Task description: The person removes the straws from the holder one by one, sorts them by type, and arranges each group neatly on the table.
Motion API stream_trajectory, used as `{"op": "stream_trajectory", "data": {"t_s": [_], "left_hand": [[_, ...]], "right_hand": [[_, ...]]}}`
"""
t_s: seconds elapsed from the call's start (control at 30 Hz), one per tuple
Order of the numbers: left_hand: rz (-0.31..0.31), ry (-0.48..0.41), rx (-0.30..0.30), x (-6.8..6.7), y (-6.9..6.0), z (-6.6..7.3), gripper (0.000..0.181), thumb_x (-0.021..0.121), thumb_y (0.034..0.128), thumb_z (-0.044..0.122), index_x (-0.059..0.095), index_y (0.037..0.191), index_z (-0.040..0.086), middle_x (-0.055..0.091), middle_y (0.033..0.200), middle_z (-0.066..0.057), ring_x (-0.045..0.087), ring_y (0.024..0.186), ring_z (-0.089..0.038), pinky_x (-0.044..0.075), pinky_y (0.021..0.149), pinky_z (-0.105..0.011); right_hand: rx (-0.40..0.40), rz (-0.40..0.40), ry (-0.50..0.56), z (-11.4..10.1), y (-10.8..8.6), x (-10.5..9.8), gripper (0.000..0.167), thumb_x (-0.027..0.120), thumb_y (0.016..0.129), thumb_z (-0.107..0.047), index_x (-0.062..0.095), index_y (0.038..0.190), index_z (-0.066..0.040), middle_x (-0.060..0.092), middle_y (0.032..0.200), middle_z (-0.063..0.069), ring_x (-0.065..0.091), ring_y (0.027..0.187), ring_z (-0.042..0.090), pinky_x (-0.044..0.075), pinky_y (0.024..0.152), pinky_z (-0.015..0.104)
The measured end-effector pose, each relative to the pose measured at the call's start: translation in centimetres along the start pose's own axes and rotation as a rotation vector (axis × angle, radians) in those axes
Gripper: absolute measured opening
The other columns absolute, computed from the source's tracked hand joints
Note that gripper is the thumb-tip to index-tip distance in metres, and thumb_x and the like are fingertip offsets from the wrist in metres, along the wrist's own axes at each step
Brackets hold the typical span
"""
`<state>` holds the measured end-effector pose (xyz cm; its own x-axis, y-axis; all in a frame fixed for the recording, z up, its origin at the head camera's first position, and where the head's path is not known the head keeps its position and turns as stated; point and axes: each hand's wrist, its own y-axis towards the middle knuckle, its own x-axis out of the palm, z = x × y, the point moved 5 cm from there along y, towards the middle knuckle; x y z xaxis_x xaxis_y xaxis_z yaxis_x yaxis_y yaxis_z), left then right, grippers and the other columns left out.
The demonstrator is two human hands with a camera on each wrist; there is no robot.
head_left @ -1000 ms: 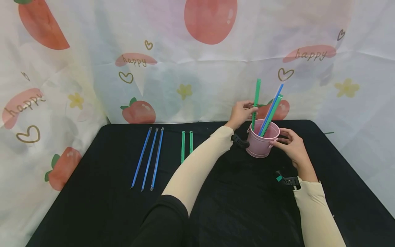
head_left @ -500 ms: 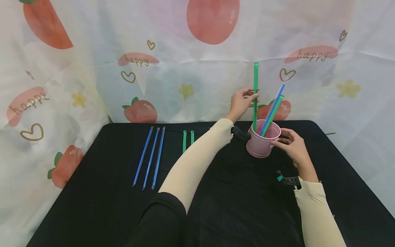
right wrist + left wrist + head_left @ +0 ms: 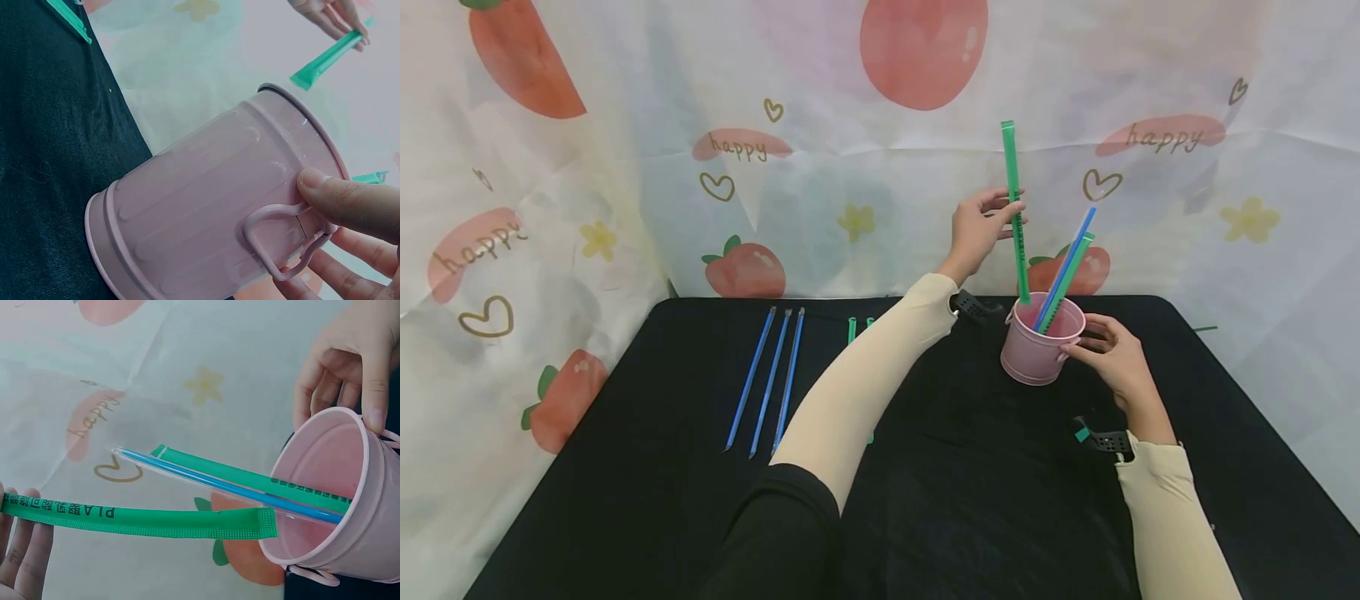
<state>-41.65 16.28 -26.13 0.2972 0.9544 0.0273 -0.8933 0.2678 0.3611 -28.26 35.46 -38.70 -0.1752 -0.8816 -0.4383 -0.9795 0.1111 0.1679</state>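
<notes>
My left hand [image 3: 977, 233] pinches a green-wrapped straw [image 3: 1011, 158] near its middle, holding it almost upright. In the left wrist view, the straw's lower end is just outside the mouth of the pink bucket [image 3: 375, 519]. Inside the bucket lean a blue straw [image 3: 225, 485] in a clear wrapper and another green-wrapped straw [image 3: 237, 474]. My right hand [image 3: 1116, 358] grips the bucket at its rim by the side handle [image 3: 253, 240], the thumb outside. The bucket stands upright on the black table.
Three blue straws [image 3: 771, 383] lie side by side on the left of the black tablecloth [image 3: 970, 500]. Beside them are two green-wrapped straws [image 3: 852, 329], mostly hidden behind my left forearm. A printed curtain [image 3: 820, 175] hangs directly behind the table.
My left hand has risen and shifted slightly left, lifting the green-wrapped straw so that its lower end has left the bucket. My right hand and the bucket have stayed put.
</notes>
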Motion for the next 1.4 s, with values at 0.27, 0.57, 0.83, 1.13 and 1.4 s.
{"op": "stream_trajectory", "data": {"t_s": [0.27, 0.57, 0.83, 1.13, 1.4], "left_hand": [[-0.034, -0.004, -0.009, -1.6, -1.1, 0.7, 0.030, 0.062, 0.0904, 0.015, 0.064, 0.119, 0.006, 0.066, 0.107, -0.014, 0.071, 0.090, -0.019, 0.059, 0.072, -0.022], [-0.066, 0.063, -0.047, -4.0, -3.0, 0.2, 0.031, 0.062, 0.0903, 0.014, 0.064, 0.120, 0.007, 0.065, 0.108, -0.014, 0.069, 0.094, -0.023, 0.059, 0.073, -0.026], [-0.100, 0.123, -0.074, -6.0, -5.2, -0.3, 0.030, 0.063, 0.0902, 0.012, 0.064, 0.119, 0.004, 0.065, 0.105, -0.015, 0.069, 0.089, -0.022, 0.059, 0.079, -0.038], [-0.116, 0.195, -0.127, -8.8, -7.3, -0.9, 0.031, 0.062, 0.0911, 0.013, 0.064, 0.120, 0.004, 0.063, 0.107, -0.017, 0.069, 0.090, -0.022, 0.059, 0.078, -0.036], [-0.079, 0.233, -0.205, -11.0, -8.9, -2.1, 0.030, 0.062, 0.0910, 0.014, 0.065, 0.120, 0.007, 0.063, 0.108, -0.015, 0.066, 0.090, -0.025, 0.059, 0.078, -0.036]], "right_hand": [[-0.011, 0.002, 0.018, 0.0, -0.1, 0.1, 0.058, 0.068, 0.087, -0.020, 0.040, 0.136, -0.006, 0.046, 0.109, -0.023, 0.051, 0.089, -0.014, 0.044, 0.073, 0.001], [-0.002, 0.009, 0.016, -0.1, -0.3, 0.0, 0.058, 0.067, 0.087, -0.020, 0.040, 0.136, -0.005, 0.048, 0.111, -0.018, 0.051, 0.089, -0.014, 0.044, 0.072, 0.000], [0.011, 0.002, -0.001, 0.1, -0.4, 0.1, 0.059, 0.067, 0.087, -0.022, 0.039, 0.136, -0.005, 0.048, 0.117, -0.010, 0.050, 0.089, -0.014, 0.043, 0.073, 0.000], [0.014, -0.005, -0.010, 0.1, -0.2, 0.2, 0.060, 0.067, 0.088, -0.022, 0.039, 0.138, -0.007, 0.048, 0.124, 0.002, 0.049, 0.089, -0.015, 0.043, 0.073, 0.001], [0.020, 0.002, -0.028, -0.3, 0.0, 0.2, 0.062, 0.067, 0.087, -0.023, 0.037, 0.139, -0.005, 0.046, 0.127, 0.009, 0.049, 0.089, -0.014, 0.042, 0.072, 0.000]]}}
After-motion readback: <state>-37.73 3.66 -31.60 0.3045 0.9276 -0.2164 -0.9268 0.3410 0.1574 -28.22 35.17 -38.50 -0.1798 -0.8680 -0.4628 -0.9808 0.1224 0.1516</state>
